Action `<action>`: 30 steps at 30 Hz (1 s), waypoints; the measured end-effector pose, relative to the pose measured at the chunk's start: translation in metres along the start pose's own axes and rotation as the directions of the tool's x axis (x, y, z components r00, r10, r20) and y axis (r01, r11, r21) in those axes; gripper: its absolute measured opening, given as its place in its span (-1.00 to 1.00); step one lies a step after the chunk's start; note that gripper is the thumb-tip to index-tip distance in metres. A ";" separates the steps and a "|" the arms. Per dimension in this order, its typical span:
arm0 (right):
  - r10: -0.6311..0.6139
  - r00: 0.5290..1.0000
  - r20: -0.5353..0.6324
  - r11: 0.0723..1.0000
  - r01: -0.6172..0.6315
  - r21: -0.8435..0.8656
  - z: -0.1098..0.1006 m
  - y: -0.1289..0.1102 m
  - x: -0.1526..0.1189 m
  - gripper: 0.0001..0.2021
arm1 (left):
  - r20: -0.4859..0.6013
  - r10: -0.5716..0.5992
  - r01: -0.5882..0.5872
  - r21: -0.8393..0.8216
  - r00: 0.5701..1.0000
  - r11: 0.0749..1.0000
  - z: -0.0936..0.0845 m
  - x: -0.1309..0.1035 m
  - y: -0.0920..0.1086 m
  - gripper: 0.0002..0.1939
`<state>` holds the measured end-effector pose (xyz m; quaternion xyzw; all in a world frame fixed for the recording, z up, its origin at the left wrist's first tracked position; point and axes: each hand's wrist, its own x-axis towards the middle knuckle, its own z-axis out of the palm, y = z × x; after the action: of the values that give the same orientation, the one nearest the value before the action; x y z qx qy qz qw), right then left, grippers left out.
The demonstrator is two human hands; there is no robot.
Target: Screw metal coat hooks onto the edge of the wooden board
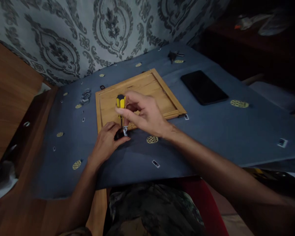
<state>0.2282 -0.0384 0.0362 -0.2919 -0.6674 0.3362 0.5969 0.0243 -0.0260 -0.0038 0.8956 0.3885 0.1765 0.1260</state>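
Yellow and black, the screwdriver's (121, 101) handle sat pinched between the thumb and fingers of the right hand (146, 113). Its long axis stood nearly upright, the shaft running down to a metal fitting (125, 130) at the near edge of the wooden panel (137, 83), left of that edge's middle. So the fitting lay just below the right fingers. The left hand (107, 141) was nearer to it, thumb and fingers curved about it from the left and the near side; whether they clamped it or only steadied it, I could not tell.

Outward, a strip of patterned surface (182, 147) separated panel and near table edge, giving the wrists room. A tablet (204, 88) lay apart to the right, small metal parts (85, 96) near the panel's left, and a dark bunch (172, 56) towards the far edge.
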 end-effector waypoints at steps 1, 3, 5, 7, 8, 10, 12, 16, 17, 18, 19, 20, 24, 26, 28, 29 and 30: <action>0.005 0.999 -0.046 1.000 -0.005 0.013 0.000 -0.001 0.000 -0.70 | 0.005 -0.003 0.003 0.000 1.000 1.000 0.000 0.000 0.000 -0.66; 0.019 0.995 -0.097 1.000 -0.018 0.005 -0.002 -0.001 0.000 -0.68 | 0.007 -0.002 0.002 -0.006 1.000 1.000 0.000 0.000 0.000 -0.65; 0.029 0.996 -0.085 0.999 -0.032 -0.033 -0.004 0.000 -0.002 -0.67 | 0.003 0.004 -0.004 -0.014 1.000 1.000 0.000 0.000 0.000 -0.65; 0.043 0.998 -0.053 0.996 -0.046 -0.076 -0.004 0.003 -0.004 -0.68 | -0.004 0.002 -0.002 -0.017 1.000 1.000 0.000 -0.001 0.000 -0.65; 0.049 0.998 -0.040 0.994 -0.052 -0.095 -0.004 0.004 -0.005 -0.70 | -0.008 0.003 -0.003 -0.017 1.000 1.000 0.001 -0.001 0.000 -0.65; 0.056 0.998 -0.024 0.990 -0.059 -0.125 -0.003 0.006 -0.007 -0.73 | -0.018 0.008 -0.008 -0.015 1.000 1.000 0.001 -0.001 -0.001 -0.66; 0.055 0.998 -0.020 0.988 -0.058 -0.142 -0.001 0.007 -0.008 -0.75 | -0.023 0.023 -0.024 -0.019 0.999 1.000 0.002 -0.001 -0.001 -0.65; 0.067 0.998 -0.006 0.985 -0.067 -0.158 0.000 0.006 -0.009 -0.76 | -0.032 0.039 -0.040 -0.023 0.999 0.999 0.002 -0.001 -0.003 -0.61; 0.071 0.997 -0.001 0.985 -0.070 -0.159 0.000 0.006 -0.009 -0.76 | -0.034 0.039 -0.040 -0.020 0.999 0.999 0.002 -0.001 -0.003 -0.61; 0.072 0.997 0.004 0.985 -0.070 -0.158 0.000 0.006 -0.009 -0.75 | -0.033 0.037 -0.037 -0.016 0.999 0.999 0.003 -0.001 -0.004 -0.61; 0.070 0.997 0.008 0.985 -0.068 -0.156 0.000 0.006 -0.009 -0.74 | -0.030 0.036 -0.036 -0.014 0.999 0.999 0.003 -0.001 -0.004 -0.62; 0.069 0.998 0.011 0.986 -0.066 -0.155 0.000 0.006 -0.009 -0.74 | -0.027 0.034 -0.034 -0.012 0.999 0.999 0.003 -0.001 -0.004 -0.62; 0.075 0.997 0.023 0.984 -0.070 -0.165 -0.001 0.006 -0.009 -0.75 | -0.026 0.032 -0.032 -0.008 0.999 0.999 0.003 -0.001 -0.004 -0.63; 0.080 0.996 0.029 0.983 -0.074 -0.168 0.000 0.006 -0.009 -0.76 | -0.028 0.033 -0.034 -0.010 0.999 0.999 0.002 -0.001 -0.003 -0.64; 0.085 0.996 0.026 0.983 -0.080 -0.167 0.000 0.007 -0.009 -0.77 | -0.025 0.031 -0.031 -0.014 0.999 0.999 0.002 -0.001 -0.002 -0.65; 0.089 0.996 0.026 0.983 -0.083 -0.164 0.000 0.007 -0.009 -0.76 | -0.023 0.030 -0.030 -0.016 0.999 0.999 0.001 -0.001 -0.001 -0.66; 0.091 0.996 0.026 0.983 -0.086 -0.160 0.000 0.008 -0.010 -0.76 | -0.021 0.029 -0.029 -0.019 0.999 0.999 0.001 -0.001 -0.001 -0.67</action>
<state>0.2290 -0.0413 0.0243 -0.3621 -0.6882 0.3131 0.5451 0.0239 -0.0260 -0.0051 0.8980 0.3750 0.1913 0.1280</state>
